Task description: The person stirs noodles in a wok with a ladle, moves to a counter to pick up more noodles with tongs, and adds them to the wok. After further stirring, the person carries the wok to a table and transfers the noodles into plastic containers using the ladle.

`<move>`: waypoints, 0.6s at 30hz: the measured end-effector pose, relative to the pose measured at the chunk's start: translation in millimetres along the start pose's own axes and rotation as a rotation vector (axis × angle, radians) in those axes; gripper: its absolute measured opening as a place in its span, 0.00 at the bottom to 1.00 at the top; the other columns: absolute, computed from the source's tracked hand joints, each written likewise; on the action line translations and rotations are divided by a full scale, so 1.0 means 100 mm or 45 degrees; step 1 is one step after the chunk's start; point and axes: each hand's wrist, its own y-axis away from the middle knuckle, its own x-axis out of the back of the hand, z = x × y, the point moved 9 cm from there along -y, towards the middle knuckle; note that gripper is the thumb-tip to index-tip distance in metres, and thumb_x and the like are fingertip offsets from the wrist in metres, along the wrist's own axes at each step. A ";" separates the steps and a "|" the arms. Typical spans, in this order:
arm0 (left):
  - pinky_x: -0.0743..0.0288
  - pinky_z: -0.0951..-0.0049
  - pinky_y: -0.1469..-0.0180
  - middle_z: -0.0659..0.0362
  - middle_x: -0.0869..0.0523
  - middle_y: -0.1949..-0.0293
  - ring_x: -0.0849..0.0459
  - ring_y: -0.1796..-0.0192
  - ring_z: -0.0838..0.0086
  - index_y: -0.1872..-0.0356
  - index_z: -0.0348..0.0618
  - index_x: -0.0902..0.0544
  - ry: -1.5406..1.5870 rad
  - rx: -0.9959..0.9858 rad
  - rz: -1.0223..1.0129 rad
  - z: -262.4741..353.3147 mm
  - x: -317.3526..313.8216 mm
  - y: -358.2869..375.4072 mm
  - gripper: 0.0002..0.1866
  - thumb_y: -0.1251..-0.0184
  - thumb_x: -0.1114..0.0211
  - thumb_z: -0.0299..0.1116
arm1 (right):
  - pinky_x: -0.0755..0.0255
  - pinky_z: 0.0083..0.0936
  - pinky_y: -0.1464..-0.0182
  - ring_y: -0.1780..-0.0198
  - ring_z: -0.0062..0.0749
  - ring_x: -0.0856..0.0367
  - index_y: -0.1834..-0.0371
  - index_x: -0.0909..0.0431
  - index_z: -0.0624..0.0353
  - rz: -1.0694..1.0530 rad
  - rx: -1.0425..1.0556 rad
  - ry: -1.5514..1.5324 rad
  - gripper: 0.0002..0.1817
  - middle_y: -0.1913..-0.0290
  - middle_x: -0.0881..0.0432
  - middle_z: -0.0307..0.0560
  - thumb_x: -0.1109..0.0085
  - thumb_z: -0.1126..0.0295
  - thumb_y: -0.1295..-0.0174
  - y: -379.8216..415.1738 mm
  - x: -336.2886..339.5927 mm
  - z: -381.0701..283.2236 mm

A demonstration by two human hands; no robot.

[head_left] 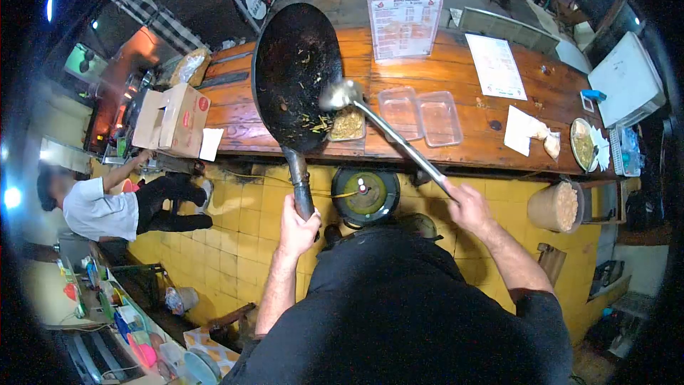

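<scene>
My left hand (298,227) is wrapped round the handle of a black wok (296,71), which is tilted over the wooden counter (242,125) with bits of food stuck inside. My right hand (468,207) grips the long handle of a metal ladle (399,140); the ladle's bowl is at the wok's right edge. Below that bowl, a clear container holding food (347,125) sits on the counter, partly hidden by the wok. To its right are two transparent plastic containers, the nearer to it (400,110) and the other (439,120), side by side.
A menu stand (405,26), a paper sheet (496,66) and a plate of food (584,146) are on the counter. A cardboard box (183,122) stands left. A person (103,207) is at the left. A gas cylinder (363,202) stands below the counter.
</scene>
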 end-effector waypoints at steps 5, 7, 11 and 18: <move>0.25 0.76 0.72 0.61 0.24 0.71 0.22 0.74 0.79 0.54 0.40 0.35 -0.027 -0.009 -0.054 0.10 -0.05 0.01 0.17 0.44 0.40 0.20 | 0.25 0.41 0.62 0.61 0.51 0.20 0.34 0.31 0.46 0.248 0.160 -0.635 0.30 0.60 0.20 0.55 0.43 0.75 0.44 -0.57 -0.37 -0.72; 0.25 0.75 0.73 0.61 0.24 0.71 0.22 0.75 0.78 0.56 0.40 0.36 0.122 -0.011 -0.098 0.10 -0.09 -0.02 0.17 0.44 0.40 0.20 | 0.25 0.42 0.63 0.63 0.52 0.19 0.34 0.31 0.45 0.170 0.163 -0.567 0.31 0.61 0.20 0.54 0.43 0.75 0.44 -0.39 -0.42 -0.59; 0.25 0.75 0.73 0.60 0.24 0.71 0.22 0.75 0.77 0.57 0.40 0.36 0.180 0.023 -0.099 0.13 -0.08 -0.04 0.17 0.44 0.40 0.19 | 0.22 0.39 0.63 0.69 0.48 0.21 0.33 0.31 0.41 -0.173 0.033 -0.074 0.35 0.71 0.24 0.49 0.43 0.78 0.48 0.13 -0.37 0.10; 0.23 0.74 0.72 0.59 0.23 0.69 0.21 0.75 0.76 0.56 0.40 0.37 0.195 0.009 -0.152 0.08 -0.10 -0.04 0.16 0.42 0.42 0.18 | 0.23 0.33 0.51 0.51 0.46 0.17 0.33 0.33 0.59 0.325 0.214 -0.762 0.34 0.51 0.19 0.62 0.46 0.81 0.50 -0.65 -0.21 -0.61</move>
